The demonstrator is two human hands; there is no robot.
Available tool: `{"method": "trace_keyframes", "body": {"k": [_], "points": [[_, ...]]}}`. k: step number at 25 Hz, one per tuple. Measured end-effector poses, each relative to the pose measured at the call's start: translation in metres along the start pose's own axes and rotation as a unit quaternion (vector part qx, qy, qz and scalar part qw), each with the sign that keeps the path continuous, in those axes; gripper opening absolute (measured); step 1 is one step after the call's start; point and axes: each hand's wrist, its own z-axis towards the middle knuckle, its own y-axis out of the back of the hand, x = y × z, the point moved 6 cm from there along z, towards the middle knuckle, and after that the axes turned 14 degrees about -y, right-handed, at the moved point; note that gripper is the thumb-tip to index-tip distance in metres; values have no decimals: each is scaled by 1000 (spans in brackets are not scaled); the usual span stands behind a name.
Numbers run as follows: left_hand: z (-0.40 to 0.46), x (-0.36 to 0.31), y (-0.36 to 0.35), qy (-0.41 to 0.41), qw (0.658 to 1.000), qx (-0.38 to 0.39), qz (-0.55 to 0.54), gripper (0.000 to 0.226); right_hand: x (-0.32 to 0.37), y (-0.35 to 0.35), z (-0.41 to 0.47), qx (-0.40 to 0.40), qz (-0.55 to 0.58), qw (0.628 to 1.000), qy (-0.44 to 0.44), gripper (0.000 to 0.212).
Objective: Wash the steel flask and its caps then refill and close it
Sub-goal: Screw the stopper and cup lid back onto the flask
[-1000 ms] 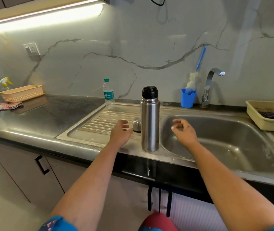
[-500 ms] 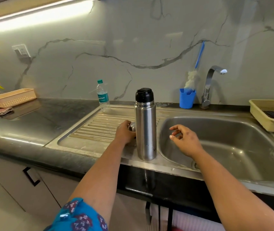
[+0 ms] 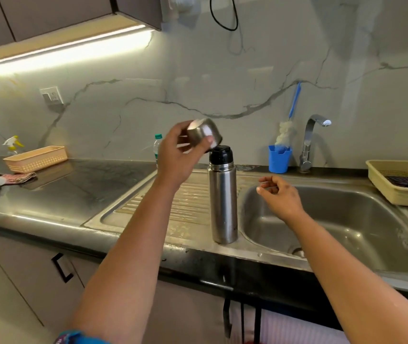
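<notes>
Steel cup cap (image 3: 204,132), tilted, is gripped in the raised left hand (image 3: 178,157) just above the black stopper (image 3: 220,154) of the upright steel flask (image 3: 223,202) on the drainboard (image 3: 148,209). The right hand (image 3: 281,196) hovers beside it, fingers loosely curled, holding nothing. A blue cup (image 3: 279,161) holds a bottle brush (image 3: 287,125).

flask (image 3: 223,202): brushed steel, dull sheen
inner cap (image 3: 220,155): glossy black plastic
sink (image 3: 341,219): satin steel
surface (image 3: 49,194): polished dark stone
</notes>
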Motion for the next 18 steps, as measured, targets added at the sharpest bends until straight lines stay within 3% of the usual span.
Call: {"method": "trace_keyframes", "body": {"k": [2, 5, 9, 11, 15, 18], "points": [[4, -11, -20, -24, 994, 62, 84, 51, 22, 7, -1, -1, 21, 1000, 20, 23], [-9, 5, -37, 13, 980, 125, 153, 60, 55, 22, -2, -21, 32, 997, 67, 22], [-30, 30, -35, 78, 982, 132, 106, 100, 102, 20, -8, 42, -36, 989, 140, 26], [-55, 45, -40, 132, 981, 131, 46, 108, 131, 10, -16, 111, -98, 971, 186, 36], [-116, 78, -61, 173, 976, 131, -8, 70, 164, -22, -23, 270, -241, 916, 174, 54], [-125, 82, -64, 135, 986, 99, 20, 61, 176, -37, -18, 258, -355, 882, 171, 45]]}}
